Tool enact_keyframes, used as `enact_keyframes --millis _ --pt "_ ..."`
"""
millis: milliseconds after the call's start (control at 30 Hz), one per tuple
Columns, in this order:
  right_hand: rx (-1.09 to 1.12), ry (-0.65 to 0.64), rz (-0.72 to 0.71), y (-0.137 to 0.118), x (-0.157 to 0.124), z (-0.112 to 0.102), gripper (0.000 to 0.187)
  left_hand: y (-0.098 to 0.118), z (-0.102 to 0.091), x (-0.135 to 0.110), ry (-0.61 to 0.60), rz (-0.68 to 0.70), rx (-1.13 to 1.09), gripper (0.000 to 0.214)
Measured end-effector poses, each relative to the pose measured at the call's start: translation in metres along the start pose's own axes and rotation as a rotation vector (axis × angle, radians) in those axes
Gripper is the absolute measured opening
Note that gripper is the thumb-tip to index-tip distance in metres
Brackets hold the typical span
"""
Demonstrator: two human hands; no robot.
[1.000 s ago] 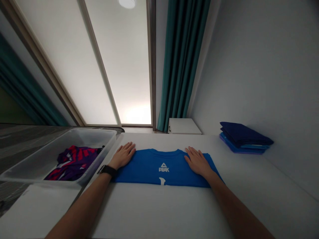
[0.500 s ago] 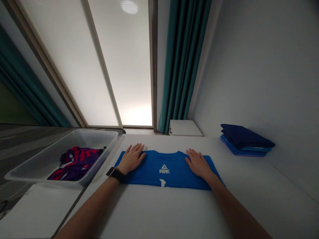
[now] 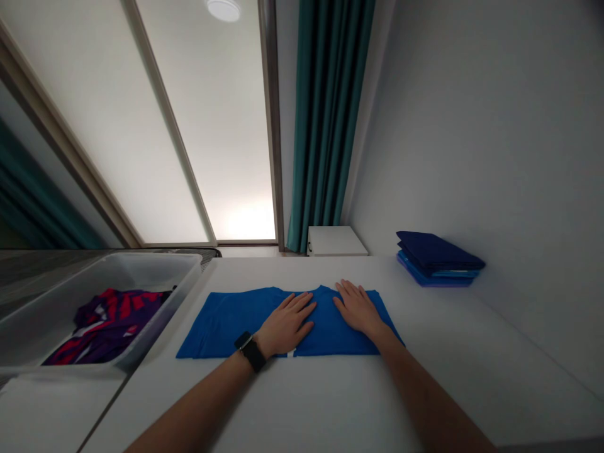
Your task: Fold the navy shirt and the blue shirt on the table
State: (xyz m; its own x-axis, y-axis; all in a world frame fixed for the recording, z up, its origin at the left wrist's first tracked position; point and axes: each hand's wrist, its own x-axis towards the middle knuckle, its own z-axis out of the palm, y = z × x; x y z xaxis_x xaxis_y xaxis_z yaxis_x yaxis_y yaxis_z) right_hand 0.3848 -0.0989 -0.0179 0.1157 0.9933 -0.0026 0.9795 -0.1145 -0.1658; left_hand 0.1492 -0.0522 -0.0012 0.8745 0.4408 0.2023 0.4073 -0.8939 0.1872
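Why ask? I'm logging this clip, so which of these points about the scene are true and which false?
1. The left hand rests on the blue T-shirt. True.
2. The left wrist wears a black watch. True.
3. The right hand holds the red and purple garment. False: the right hand rests flat on the T-shirt, and the garment lies in the plastic bin.
4. The folded blue clothes sit to the left of the T-shirt. False: they sit to its right, on the far side of the table.
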Motion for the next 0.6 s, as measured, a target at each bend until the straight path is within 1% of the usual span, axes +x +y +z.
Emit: enact_keyframes --millis 167,300,467,533,600 --pt "0.064 0.005 -0.038 0.011 0.001 -0.003 0.058 0.0 0.001 -0.002 -0.036 -0.017 0.005 0.051" --pt "0.11 0.052 -0.096 0.026 -0.002 -0.005 0.056 0.001 -0.001 -0.001 -0.047 -0.018 0.0 0.051" --pt "0.187 0.123 -0.245 0.039 -0.02 -0.015 0.051 0.001 -0.002 -0.001 -0.041 -0.018 -0.003 0.052" --pt "0.249 0.145 -0.265 0.045 -0.029 -0.022 0.046 0.0 -0.001 -0.001 -0.034 -0.013 0.002 0.051" --pt "0.302 0.187 -0.244 0.052 -0.04 -0.028 0.042 -0.001 0.0 0.0 -0.036 -0.011 0.003 0.051"
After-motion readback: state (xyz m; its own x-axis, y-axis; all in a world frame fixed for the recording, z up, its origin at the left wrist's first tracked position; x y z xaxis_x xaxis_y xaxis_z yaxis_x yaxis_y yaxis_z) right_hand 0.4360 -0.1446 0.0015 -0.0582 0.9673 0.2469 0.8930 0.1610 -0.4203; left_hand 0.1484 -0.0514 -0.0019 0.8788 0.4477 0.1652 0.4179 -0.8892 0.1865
